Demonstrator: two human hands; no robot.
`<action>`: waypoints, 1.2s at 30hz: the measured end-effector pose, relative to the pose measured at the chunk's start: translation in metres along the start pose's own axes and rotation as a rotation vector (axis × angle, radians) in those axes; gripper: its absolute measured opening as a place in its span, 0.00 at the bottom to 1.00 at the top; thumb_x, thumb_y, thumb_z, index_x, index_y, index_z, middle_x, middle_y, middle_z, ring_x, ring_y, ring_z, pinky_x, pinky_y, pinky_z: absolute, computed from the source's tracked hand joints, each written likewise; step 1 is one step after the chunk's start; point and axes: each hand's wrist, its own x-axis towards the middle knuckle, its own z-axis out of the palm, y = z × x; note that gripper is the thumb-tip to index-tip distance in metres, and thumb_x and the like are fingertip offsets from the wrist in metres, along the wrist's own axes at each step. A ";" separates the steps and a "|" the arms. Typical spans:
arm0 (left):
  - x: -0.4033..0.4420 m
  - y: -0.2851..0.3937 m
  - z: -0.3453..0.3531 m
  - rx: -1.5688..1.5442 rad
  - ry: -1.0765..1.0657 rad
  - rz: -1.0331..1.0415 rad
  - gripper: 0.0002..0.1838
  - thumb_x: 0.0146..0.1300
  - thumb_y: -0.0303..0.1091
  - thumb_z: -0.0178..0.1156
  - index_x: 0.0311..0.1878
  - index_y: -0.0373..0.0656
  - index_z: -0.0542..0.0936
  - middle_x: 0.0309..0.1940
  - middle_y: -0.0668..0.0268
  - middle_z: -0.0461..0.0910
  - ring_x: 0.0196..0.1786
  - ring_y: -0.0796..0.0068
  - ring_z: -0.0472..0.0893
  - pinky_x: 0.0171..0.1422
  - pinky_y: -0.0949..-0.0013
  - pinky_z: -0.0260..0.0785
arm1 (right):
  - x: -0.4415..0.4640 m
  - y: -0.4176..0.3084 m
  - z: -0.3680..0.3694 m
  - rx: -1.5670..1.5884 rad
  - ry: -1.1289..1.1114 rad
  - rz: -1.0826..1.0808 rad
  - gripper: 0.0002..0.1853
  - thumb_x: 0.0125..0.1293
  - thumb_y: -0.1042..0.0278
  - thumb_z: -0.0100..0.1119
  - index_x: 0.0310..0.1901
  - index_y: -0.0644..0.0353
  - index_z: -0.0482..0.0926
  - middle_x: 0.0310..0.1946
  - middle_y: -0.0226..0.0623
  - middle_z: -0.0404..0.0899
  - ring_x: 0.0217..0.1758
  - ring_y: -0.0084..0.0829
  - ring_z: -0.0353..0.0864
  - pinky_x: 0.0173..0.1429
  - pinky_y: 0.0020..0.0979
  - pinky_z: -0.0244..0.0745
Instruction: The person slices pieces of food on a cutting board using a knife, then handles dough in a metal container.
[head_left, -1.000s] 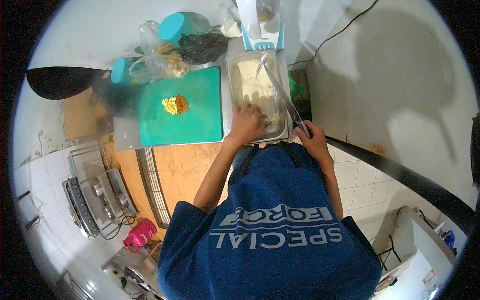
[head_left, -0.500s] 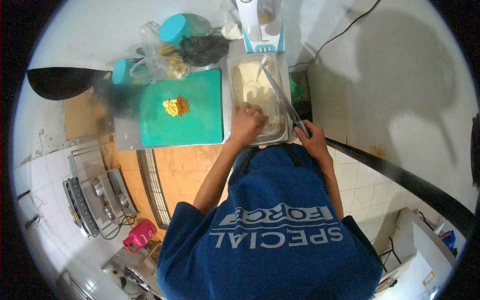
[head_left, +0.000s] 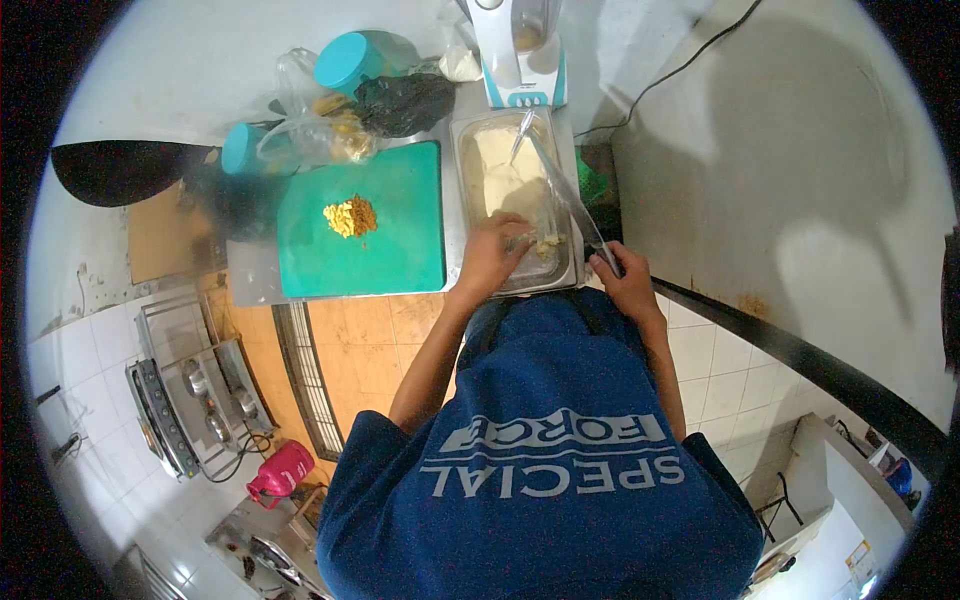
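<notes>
My left hand (head_left: 493,250) reaches over the near part of a metal-edged rectangular container (head_left: 463,165) holding pale batter or dough (head_left: 500,165). Its fingers are curled with the thumb drawn in, and whatever is between them is too small to tell. Beside the container's near right corner, my right hand (head_left: 630,283) grips a long knife (head_left: 580,212) by its dark handle. The blade slants up and left across the container's right edge. A shiny utensil (head_left: 522,130) leans in the far end of the container. Small pale lumps (head_left: 547,243) lie right of my left fingers.
A green cutting board (head_left: 400,190) with chopped yellow and brown pieces (head_left: 350,216) lies to the left. Behind stand a white-and-blue blender (head_left: 526,75), a black plastic bag (head_left: 405,104), clear bags (head_left: 340,130) and blue-lidded tubs (head_left: 345,62). A wall is on the right.
My left hand has shifted slightly toward me, and its fingers have drawn closer together. My right hand holds the knife in nearly the same place.
</notes>
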 end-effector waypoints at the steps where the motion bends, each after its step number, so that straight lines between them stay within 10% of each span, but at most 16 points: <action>1: 0.000 -0.003 0.000 -0.179 -0.003 -0.098 0.15 0.65 0.35 0.74 0.54 0.44 0.90 0.58 0.59 0.86 0.60 0.56 0.83 0.65 0.56 0.74 | 0.000 -0.001 0.000 -0.010 0.003 -0.002 0.19 0.74 0.53 0.68 0.51 0.63 0.87 0.39 0.50 0.90 0.40 0.44 0.90 0.47 0.44 0.79; 6: -0.001 0.000 -0.005 -0.695 -0.019 -0.453 0.18 0.74 0.39 0.69 0.60 0.38 0.87 0.65 0.61 0.85 0.61 0.62 0.83 0.66 0.61 0.74 | 0.004 0.014 0.006 -0.047 -0.026 -0.018 0.21 0.75 0.50 0.65 0.52 0.62 0.87 0.42 0.52 0.90 0.45 0.50 0.89 0.52 0.48 0.79; 14: -0.014 0.007 -0.012 -1.668 -0.024 -0.546 0.50 0.76 0.77 0.38 0.83 0.43 0.66 0.81 0.61 0.69 0.80 0.57 0.67 0.82 0.43 0.53 | 0.001 0.015 0.012 -0.020 -0.121 -0.030 0.23 0.78 0.48 0.60 0.55 0.62 0.87 0.43 0.55 0.89 0.49 0.55 0.89 0.57 0.49 0.79; 26: -0.030 0.017 -0.009 -1.703 0.110 -0.489 0.55 0.73 0.82 0.36 0.82 0.40 0.67 0.83 0.63 0.63 0.79 0.58 0.64 0.79 0.45 0.59 | 0.011 -0.012 0.002 -0.154 -0.251 -0.040 0.22 0.78 0.46 0.60 0.53 0.60 0.88 0.40 0.54 0.90 0.44 0.57 0.89 0.52 0.51 0.81; 28: -0.033 0.018 -0.007 -1.697 0.133 -0.476 0.54 0.74 0.81 0.37 0.82 0.41 0.67 0.83 0.63 0.64 0.79 0.58 0.64 0.78 0.45 0.60 | 0.011 -0.011 0.003 -0.161 -0.152 -0.192 0.19 0.80 0.53 0.61 0.51 0.64 0.87 0.30 0.49 0.86 0.32 0.40 0.86 0.42 0.41 0.77; 36: -0.038 0.011 -0.005 -1.699 0.185 -0.407 0.48 0.78 0.75 0.38 0.81 0.41 0.68 0.82 0.61 0.66 0.78 0.57 0.69 0.76 0.45 0.65 | 0.012 -0.014 -0.003 -0.303 -0.078 -0.235 0.19 0.74 0.51 0.68 0.52 0.58 0.89 0.41 0.50 0.90 0.41 0.51 0.90 0.47 0.44 0.81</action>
